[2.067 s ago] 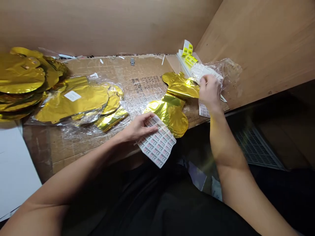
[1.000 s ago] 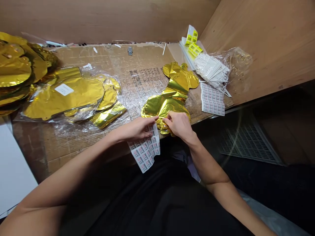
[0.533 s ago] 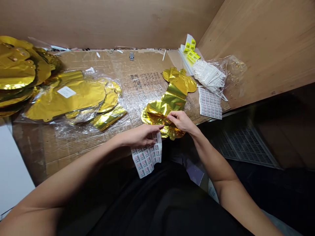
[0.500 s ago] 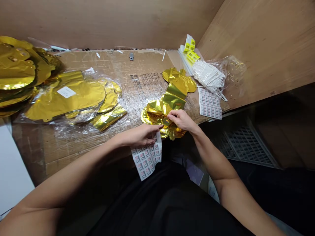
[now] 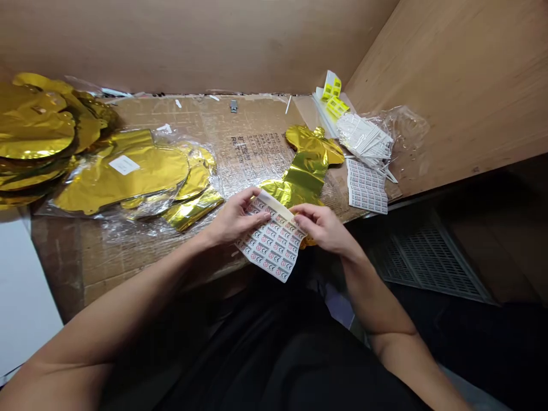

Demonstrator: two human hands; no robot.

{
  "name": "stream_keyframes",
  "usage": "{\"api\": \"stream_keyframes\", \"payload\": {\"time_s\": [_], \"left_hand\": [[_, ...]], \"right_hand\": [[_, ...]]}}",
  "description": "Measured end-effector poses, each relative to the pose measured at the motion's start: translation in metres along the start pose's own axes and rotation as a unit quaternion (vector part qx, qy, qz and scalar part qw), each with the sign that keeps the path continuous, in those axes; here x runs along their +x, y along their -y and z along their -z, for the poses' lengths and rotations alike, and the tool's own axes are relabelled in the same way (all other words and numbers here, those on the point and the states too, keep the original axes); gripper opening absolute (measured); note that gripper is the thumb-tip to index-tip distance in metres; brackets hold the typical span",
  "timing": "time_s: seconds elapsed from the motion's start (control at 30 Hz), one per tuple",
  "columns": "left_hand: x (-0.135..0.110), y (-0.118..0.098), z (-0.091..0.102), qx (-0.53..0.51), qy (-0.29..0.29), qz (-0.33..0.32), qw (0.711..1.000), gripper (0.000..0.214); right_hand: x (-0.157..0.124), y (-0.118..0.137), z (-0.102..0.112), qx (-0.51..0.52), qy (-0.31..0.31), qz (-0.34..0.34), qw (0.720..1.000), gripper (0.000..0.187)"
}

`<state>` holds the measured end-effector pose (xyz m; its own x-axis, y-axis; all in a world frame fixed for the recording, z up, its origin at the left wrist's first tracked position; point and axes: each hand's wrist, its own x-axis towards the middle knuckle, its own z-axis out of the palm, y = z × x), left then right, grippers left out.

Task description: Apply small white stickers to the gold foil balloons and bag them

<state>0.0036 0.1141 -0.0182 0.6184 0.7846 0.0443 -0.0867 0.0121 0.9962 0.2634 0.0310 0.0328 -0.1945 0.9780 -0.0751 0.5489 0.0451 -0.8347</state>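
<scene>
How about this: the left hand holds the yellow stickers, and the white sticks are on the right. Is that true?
Not quite: in the head view, the left hand holds a white sticker sheet. The yellow stickers are at the back, and the white sticks are on the right.

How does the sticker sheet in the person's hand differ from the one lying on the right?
The held sheet is gripped by the left hand; the lying sheet rests on the cardboard beside the white sticks. The held sheet has a blank strip along its far edge; the lying sheet shows print nearly throughout. The held sheet's marks look larger than the lying sheet's. Both are white with printed rows.
</scene>
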Motion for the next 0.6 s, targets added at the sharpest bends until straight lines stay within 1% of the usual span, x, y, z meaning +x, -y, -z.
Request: {"api": "stream_keyframes", "payload": {"time_s": [0.03, 0.1, 0.17, 0.27, 0.33, 0.4, 0.5, 0.53, 0.6], "left_hand": [[0.000, 0.001, 0.000, -0.005, -0.006, -0.002, 1.000, 0.041], [0.000, 0.002, -0.001, -0.008, -0.015, -0.002, 1.000, 0.042], [0.000, 0.002, -0.002, -0.003, -0.020, 0.001, 1.000, 0.043], [0.000, 0.002, -0.003, 0.009, -0.027, -0.004, 1.000, 0.042], [-0.001, 0.001, -0.004, 0.015, -0.029, -0.006, 0.999, 0.040], [-0.001, 0.000, -0.005, 0.018, -0.029, -0.006, 0.999, 0.040], [-0.001, -0.001, -0.004, 0.029, -0.030, -0.011, 0.999, 0.040], [-0.001, -0.001, -0.003, 0.037, -0.033, -0.013, 0.999, 0.040], [0.000, -0.002, 0.001, 0.065, -0.023, -0.017, 0.997, 0.038]], "right_hand": [[-0.008, -0.001, -0.014, 0.025, -0.017, -0.005, 1.000, 0.026], [-0.016, -0.004, -0.031, 0.032, -0.093, 0.000, 0.995, 0.023], [-0.018, -0.008, -0.037, -0.006, -0.163, 0.031, 0.986, 0.019], [-0.018, -0.015, -0.039, -0.096, -0.223, 0.109, 0.964, 0.017], [-0.019, -0.021, -0.042, -0.145, -0.245, 0.156, 0.946, 0.019], [-0.020, -0.026, -0.045, -0.182, -0.252, 0.179, 0.934, 0.021], [-0.023, -0.027, -0.048, -0.208, -0.241, 0.184, 0.930, 0.018], [-0.024, -0.025, -0.047, -0.201, -0.247, 0.182, 0.930, 0.015], [-0.024, -0.018, -0.042, -0.159, -0.283, 0.159, 0.932, 0.012]]}}
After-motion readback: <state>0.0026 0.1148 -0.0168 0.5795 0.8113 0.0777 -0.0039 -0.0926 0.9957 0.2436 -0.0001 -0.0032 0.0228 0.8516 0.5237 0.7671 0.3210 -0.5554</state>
